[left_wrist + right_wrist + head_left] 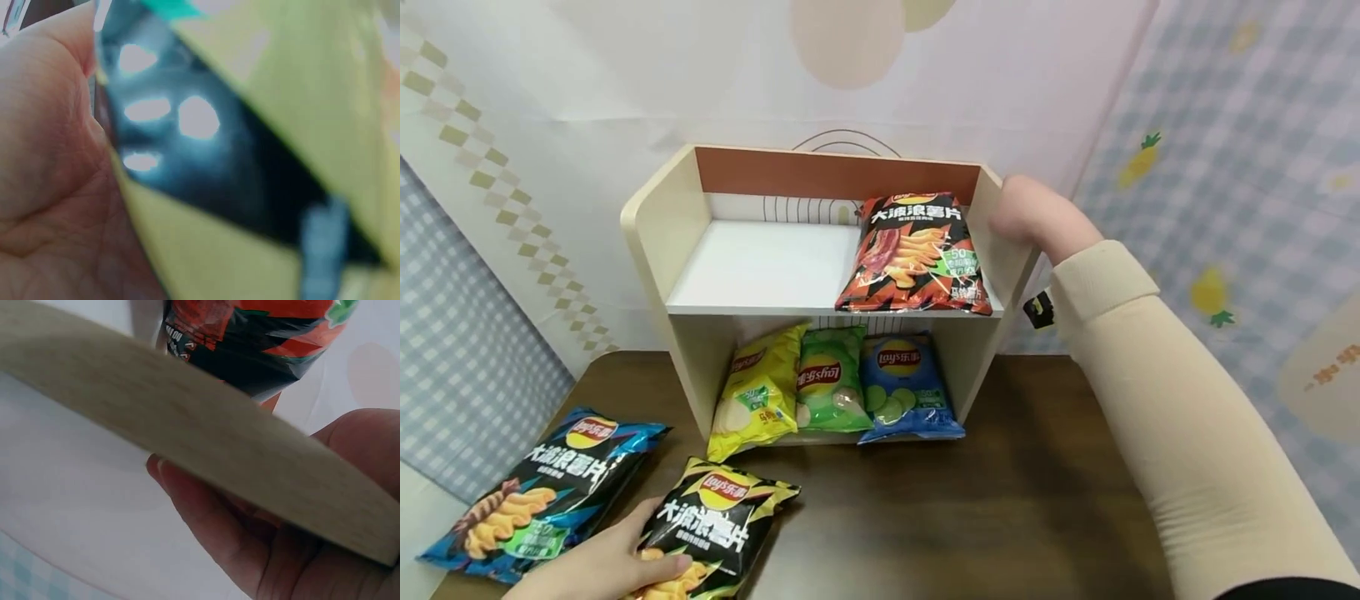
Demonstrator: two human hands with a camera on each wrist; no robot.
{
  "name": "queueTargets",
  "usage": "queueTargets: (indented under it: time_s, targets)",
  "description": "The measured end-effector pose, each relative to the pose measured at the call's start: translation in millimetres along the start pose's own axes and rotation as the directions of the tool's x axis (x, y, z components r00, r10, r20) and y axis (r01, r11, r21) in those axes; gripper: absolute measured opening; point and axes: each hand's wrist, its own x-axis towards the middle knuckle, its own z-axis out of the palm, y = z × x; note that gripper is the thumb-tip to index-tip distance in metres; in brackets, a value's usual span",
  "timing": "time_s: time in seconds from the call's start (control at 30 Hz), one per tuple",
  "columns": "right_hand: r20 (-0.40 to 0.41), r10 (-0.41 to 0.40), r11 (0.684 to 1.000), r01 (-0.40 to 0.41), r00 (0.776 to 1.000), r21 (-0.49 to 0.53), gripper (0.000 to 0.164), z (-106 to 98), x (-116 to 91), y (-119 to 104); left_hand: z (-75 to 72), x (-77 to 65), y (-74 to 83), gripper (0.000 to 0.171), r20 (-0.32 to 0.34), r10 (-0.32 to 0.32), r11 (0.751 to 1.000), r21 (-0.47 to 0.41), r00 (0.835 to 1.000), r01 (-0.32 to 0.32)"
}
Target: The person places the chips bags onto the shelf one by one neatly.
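Note:
My left hand (601, 557) grips a black and yellow bag of chips (718, 533) low in the head view, thumb across its front. In the left wrist view that bag's shiny side (250, 162) fills most of the picture, beside the palm (56, 144). At the shelf's upper right, my right hand (1037, 215) holds the right side panel. The right wrist view has the hand's fingers (206, 519) on one face of the panel's edge (187, 419), with part of the hand on the other. A red and black bag of chips (917, 254) leans on the upper shelf.
On the lower level of the small two-tier shelf (760, 267) stand yellow (756, 396), green (831, 379) and blue (902, 387) bags of chips. A black and blue bag (550, 492) lies on the brown table (962, 517) at left. Patterned cloth hangs behind.

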Motion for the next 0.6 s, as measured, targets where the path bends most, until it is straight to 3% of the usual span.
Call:
queueTargets:
  time_s: [0.17, 0.3, 0.5, 0.6]
  targets:
    - [-0.013, 0.016, 1.0, -0.016, 1.0, -0.002, 0.038, -7, 13, 0, -6.4, -4.1, 14.3, 0.105, -0.089, 0.052, 0.993, 0.115, 0.995, -0.041]
    - [-0.02, 0.032, 0.999, -0.032, 0.999, 0.027, 0.04, -12, 19, 1, -9.5, -6.4, 21.6, 0.107, -0.177, 0.105, 0.981, 0.182, 0.979, -0.072]
    - [-0.045, 0.028, 0.998, -0.026, 0.999, 0.054, 0.041, -12, 27, -6, -11.0, -6.5, 19.8, 0.106, -0.216, 0.103, 0.988, 0.135, 0.971, -0.075]
    - [-0.052, 0.032, 0.998, -0.029, 0.998, 0.062, 0.041, -12, 31, -7, -10.0, -9.0, 20.6, 0.103, -0.23, 0.13, 0.99, 0.085, 0.964, -0.113]
